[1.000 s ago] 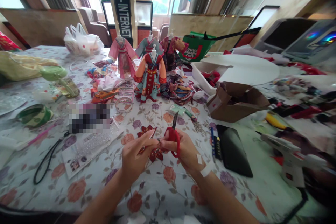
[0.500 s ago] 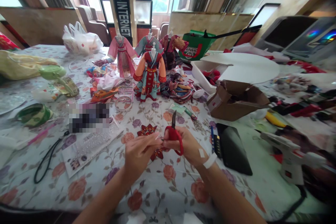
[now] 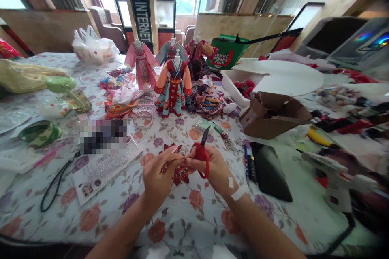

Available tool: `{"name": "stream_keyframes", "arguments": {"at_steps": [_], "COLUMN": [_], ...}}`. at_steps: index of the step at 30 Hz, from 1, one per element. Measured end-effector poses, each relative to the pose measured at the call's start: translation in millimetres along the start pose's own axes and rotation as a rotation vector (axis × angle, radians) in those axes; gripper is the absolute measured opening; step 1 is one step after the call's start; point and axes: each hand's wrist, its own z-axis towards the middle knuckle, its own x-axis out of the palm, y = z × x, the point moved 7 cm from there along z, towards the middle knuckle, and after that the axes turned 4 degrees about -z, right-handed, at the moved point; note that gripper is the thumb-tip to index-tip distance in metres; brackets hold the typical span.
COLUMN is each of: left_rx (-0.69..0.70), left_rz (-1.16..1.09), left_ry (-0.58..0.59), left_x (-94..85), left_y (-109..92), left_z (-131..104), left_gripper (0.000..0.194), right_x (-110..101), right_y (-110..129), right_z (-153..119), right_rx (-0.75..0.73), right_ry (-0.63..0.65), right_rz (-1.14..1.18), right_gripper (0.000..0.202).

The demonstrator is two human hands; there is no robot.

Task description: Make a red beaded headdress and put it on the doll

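Fingertips of the left hand (image 3: 158,176) are pressed together, any piece between them unclear. Beneath, the flower (image 3: 181,175) on the cloth (image 3: 118,222) looks largely formed; what is left cannot be told. Scissors (image 3: 200,153) are held by the right hand (image 3: 218,168).

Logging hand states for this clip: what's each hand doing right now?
Left hand: fingers pinched; anything between them is too small to tell.
Right hand: holding the red-handled scissors, fingertips meeting the left's.
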Motion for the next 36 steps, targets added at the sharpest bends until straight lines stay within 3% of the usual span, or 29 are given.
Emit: {"name": "stream_keyframes", "arguments": {"at_steps": [7,12,15,17,21,24,26,29,33,36], "left_rx": [0.058,0.078,-0.054,-0.155,-0.327,-0.51,-0.637,-0.759,-0.809,-0.831], "left_rz": [0.021,0.07,0.035,-0.063,-0.314,-0.467,-0.571,-0.72,-0.846,-0.902], "left_ry": [0.002,0.137,0.149,0.123,0.05,0.031,0.021,0.004,0.01,0.016], "left_x": [-3.0,0.7,-2.4,-5.6,-8.5,-4.7,-0.3,6.4,13.4,17.8], "left_y": [-0.9,4.3,13.5,18.5,26.4,37.3,44.8,50.9,50.7,49.3], "left_z": [-0.4,3.5,6.5,8.2,10.1,7.4,3.8,-0.6,-2.5,-4.0], "left_gripper": [0.035,0.027,0.02,0.019,0.02,0.03,0.038,0.04,0.034,0.034], "right_x": [0.6,3.8,1.3,-12.1,-59.6,-84.8,-89.6,-82.7,-64.9,-41.5], "right_y": [-0.7,6.3,8.3,7.4,6.2,-3.0,-6.9,-5.8,-0.9,17.4], "right_z": [-5.6,-9.7,-7.9,-5.1,-3.8,-7.2,-10.8,-13.6,-9.9,-16.4], "right_rx": [-0.009,-0.07,-0.074,-0.077,-0.168,-0.166,-0.167,-0.178,-0.194,-0.41], "right_ry": [0.005,0.06,0.046,-0.032,-0.263,-0.307,-0.323,-0.346,-0.227,-0.228], "right_rz": [-0.034,-0.251,-0.27,-0.361,-0.889,-1.249,-1.436,-1.657,-1.746,-1.614], "right_gripper": [0.02,0.016,0.02,0.022,0.02,0.021,0.024,0.024,0.024,0.023]}}
